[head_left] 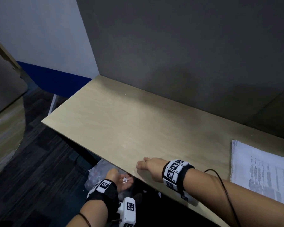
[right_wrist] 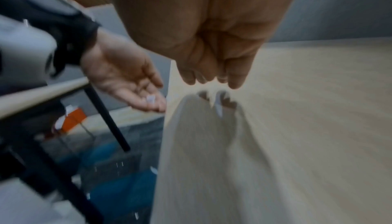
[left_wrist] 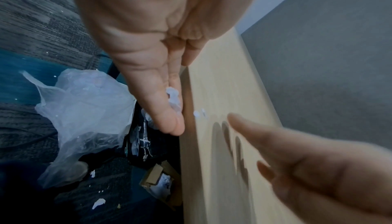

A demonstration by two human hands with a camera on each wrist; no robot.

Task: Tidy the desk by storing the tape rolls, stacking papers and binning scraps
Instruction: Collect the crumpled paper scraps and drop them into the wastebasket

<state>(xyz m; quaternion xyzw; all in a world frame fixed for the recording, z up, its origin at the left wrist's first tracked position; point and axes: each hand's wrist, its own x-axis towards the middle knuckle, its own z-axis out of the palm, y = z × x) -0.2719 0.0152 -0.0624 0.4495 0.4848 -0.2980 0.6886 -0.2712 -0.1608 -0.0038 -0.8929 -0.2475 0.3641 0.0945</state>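
Observation:
My left hand (head_left: 121, 180) waits palm up just below the desk's front edge, fingers relaxed, with small white paper scraps (head_left: 125, 179) lying in it. The left wrist view shows those scraps (left_wrist: 175, 100) on the fingers (left_wrist: 163, 110), and tiny scraps (left_wrist: 197, 113) still on the desk (left_wrist: 222, 93) by the edge. My right hand (head_left: 142, 163) lies on the desk close to that edge, fingers straight and holding nothing. In the blurred right wrist view its fingertips (right_wrist: 233, 83) hover over a white scrap (right_wrist: 218, 108). A stack of printed papers (head_left: 261, 169) sits at the desk's right end.
A bin lined with a clear plastic bag (left_wrist: 84, 110) stands on the floor under the desk's edge, below my left hand. Scraps are scattered on the dark carpet (left_wrist: 98, 203). A small cardboard box (left_wrist: 156, 176) sits beside the bin. A grey partition (head_left: 187, 54) backs the desk.

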